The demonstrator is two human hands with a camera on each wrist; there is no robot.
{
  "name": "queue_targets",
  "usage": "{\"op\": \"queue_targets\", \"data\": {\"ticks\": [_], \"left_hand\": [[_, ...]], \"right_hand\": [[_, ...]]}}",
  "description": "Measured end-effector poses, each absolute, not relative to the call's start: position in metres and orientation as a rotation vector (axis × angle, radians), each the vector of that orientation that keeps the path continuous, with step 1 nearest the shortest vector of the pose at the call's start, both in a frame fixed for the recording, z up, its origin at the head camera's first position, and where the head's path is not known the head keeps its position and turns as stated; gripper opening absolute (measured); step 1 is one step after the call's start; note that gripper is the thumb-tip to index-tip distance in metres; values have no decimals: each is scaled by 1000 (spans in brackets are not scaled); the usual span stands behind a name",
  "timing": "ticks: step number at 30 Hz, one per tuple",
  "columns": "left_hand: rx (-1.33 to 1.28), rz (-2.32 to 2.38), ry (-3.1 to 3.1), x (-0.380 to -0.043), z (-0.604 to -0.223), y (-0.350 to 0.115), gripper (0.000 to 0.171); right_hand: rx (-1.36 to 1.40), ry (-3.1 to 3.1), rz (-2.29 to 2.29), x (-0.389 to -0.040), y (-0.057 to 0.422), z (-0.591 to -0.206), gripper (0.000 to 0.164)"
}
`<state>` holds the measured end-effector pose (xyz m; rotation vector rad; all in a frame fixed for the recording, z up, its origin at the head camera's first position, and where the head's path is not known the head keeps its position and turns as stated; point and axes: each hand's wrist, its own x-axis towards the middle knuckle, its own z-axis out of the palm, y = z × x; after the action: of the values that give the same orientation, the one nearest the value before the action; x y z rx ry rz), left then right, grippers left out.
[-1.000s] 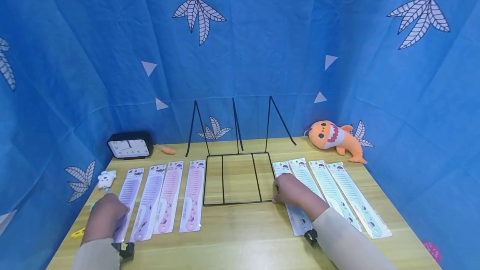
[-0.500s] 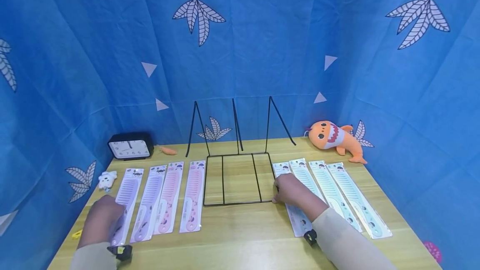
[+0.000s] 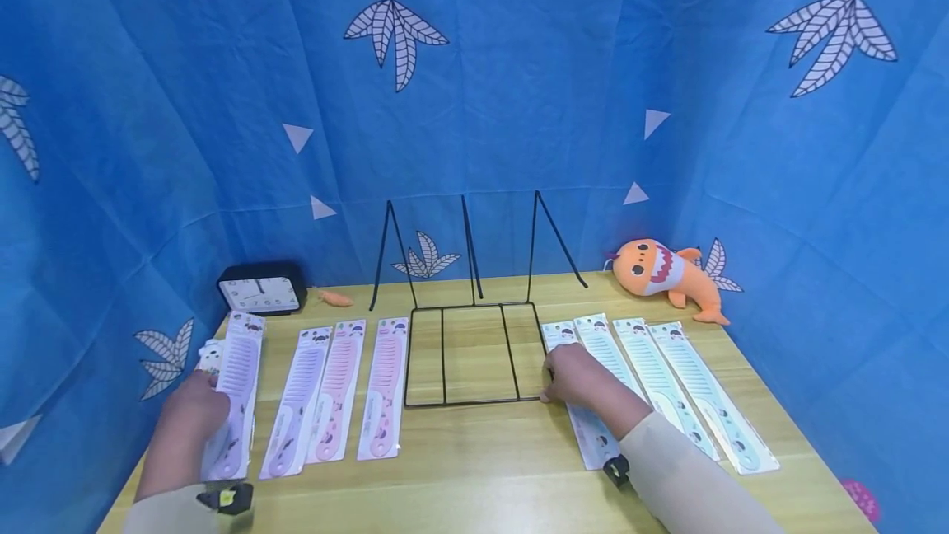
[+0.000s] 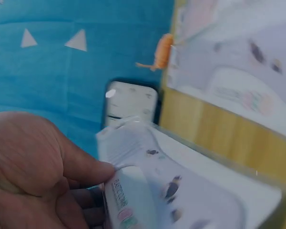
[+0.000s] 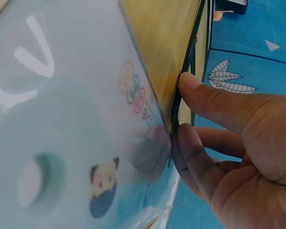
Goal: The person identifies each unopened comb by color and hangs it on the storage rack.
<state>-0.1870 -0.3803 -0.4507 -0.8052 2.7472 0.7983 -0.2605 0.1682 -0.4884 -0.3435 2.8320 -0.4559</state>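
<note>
My left hand grips the edge of a purple comb in a clear package, tilted up off the table at the far left. In the left wrist view, the thumb presses on the package front, and the other fingers go behind it. My right hand pinches the front right corner of a black wire rack. From the right wrist, the thumb and fingertips meet around the black wire, and a packaged blue-green comb lies against the fingers.
Left of the rack lie another purple packaged comb and two pink ones. Several blue-green combs lie at right. A black clock, an orange carrot-like trinket, a white trinket and a shark plush stand around them.
My left hand has lifted the far-left purple comb package, tilting it up and moving it left, so it now partly covers the white trinket. My right hand has stayed at the rack corner.
</note>
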Motion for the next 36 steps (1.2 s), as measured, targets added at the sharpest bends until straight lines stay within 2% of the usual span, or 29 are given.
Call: {"op": "queue_targets", "data": {"ticks": [6,12,16,20,24,33,36], "left_hand": [[-752,934,2823,-181,-425,-370,55],[-616,1028,2965,-176,-407,-359,50],[-417,1230,2996,-175,-407,-348,47],[-90,1440,3006,-174,-414,-340,43],[187,1626,2892,-172,-420,-329,45],[517,1804,2691,-173,-428,-297,38],[541,1742,2704,-174,-429,-291,35]], "right_hand": [[-311,2813,-477,-261,169,-490,32],[-287,2796,-469,-261,167,-490,27],[-289,2806,-455,-261,168,-491,27],[-306,2811,-456,-260,168,-489,30],[-304,2809,-458,-260,168,-489,32],[-326,2813,-455,-259,167,-487,42],[-311,2804,-466,-258,166,-486,34]]}}
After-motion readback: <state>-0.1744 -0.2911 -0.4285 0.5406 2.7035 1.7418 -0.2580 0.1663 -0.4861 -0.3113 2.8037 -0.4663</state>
